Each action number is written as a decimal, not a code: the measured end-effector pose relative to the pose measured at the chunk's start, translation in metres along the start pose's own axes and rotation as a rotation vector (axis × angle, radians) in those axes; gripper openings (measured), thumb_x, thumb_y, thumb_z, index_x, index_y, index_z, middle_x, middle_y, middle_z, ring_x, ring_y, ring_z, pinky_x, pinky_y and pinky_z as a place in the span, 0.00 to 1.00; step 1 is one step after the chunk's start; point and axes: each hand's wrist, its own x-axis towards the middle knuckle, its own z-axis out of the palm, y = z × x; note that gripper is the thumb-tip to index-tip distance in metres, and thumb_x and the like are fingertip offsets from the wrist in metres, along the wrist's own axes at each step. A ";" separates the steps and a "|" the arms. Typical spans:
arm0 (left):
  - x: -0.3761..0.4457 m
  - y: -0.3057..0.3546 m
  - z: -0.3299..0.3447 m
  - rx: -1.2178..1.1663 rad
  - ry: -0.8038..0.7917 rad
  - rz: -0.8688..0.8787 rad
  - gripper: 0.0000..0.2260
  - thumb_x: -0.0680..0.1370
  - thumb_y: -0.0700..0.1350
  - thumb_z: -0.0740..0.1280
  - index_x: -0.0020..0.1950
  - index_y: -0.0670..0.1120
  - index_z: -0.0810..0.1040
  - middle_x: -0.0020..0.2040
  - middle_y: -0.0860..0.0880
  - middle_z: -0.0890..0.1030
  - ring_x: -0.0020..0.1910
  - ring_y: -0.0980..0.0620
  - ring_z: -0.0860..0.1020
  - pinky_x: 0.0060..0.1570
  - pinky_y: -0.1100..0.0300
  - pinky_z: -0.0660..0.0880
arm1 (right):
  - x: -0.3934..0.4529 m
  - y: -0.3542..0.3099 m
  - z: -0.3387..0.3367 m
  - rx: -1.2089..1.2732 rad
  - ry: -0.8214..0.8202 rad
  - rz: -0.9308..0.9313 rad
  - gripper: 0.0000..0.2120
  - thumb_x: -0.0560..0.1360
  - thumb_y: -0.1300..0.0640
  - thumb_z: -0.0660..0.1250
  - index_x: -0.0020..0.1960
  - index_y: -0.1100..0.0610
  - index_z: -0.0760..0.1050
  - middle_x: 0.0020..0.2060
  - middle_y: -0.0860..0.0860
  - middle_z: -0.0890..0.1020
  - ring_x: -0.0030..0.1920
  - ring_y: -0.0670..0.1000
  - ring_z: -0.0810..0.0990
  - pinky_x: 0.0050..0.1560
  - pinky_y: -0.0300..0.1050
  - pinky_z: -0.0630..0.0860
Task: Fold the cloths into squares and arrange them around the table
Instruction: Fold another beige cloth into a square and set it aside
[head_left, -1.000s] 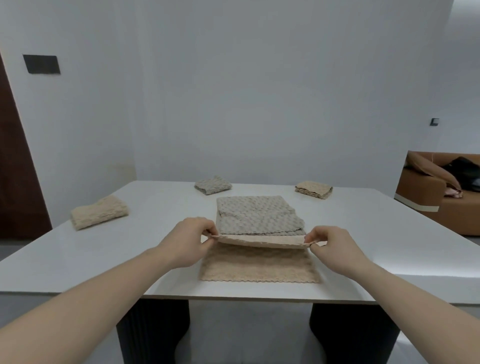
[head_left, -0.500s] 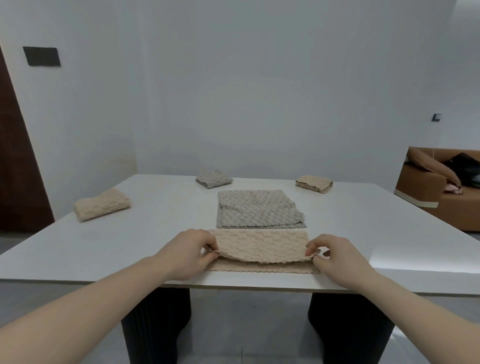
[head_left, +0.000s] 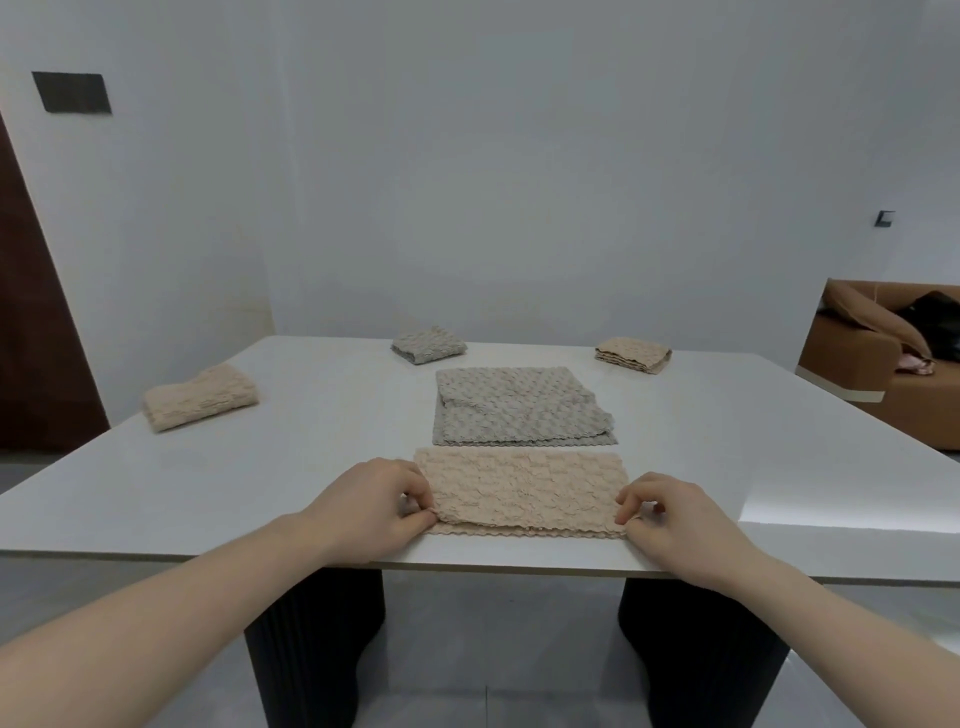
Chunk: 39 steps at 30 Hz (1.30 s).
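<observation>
Beige cloth folded on table, both hands pinching its near corners

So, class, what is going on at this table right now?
A person is folding a beige cloth at the near edge of the white table. The left hand and right hand each pinch a near corner of it; it lies folded in half. A grey cloth waits behind it, loosely folded. Three small folded cloths already sit around the table's left and far sides.
</observation>
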 end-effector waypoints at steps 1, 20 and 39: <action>0.000 0.000 0.000 -0.006 0.005 -0.003 0.11 0.73 0.60 0.67 0.43 0.55 0.83 0.46 0.62 0.81 0.47 0.61 0.78 0.53 0.57 0.76 | 0.001 -0.003 -0.002 -0.013 -0.008 0.011 0.07 0.68 0.56 0.69 0.35 0.45 0.80 0.46 0.38 0.82 0.50 0.37 0.79 0.55 0.42 0.75; 0.018 0.013 -0.006 0.148 0.079 0.062 0.21 0.72 0.71 0.66 0.32 0.55 0.81 0.42 0.62 0.75 0.49 0.62 0.71 0.50 0.63 0.71 | 0.053 -0.001 0.037 -0.206 0.016 0.106 0.23 0.81 0.40 0.57 0.72 0.48 0.70 0.70 0.44 0.74 0.70 0.49 0.71 0.71 0.45 0.65; 0.102 0.081 0.073 0.051 -0.264 -0.029 0.37 0.76 0.75 0.52 0.82 0.61 0.56 0.83 0.57 0.56 0.81 0.54 0.52 0.80 0.50 0.47 | 0.078 0.023 0.032 -0.200 -0.097 0.094 0.26 0.79 0.36 0.57 0.76 0.39 0.65 0.76 0.36 0.64 0.77 0.44 0.59 0.77 0.47 0.53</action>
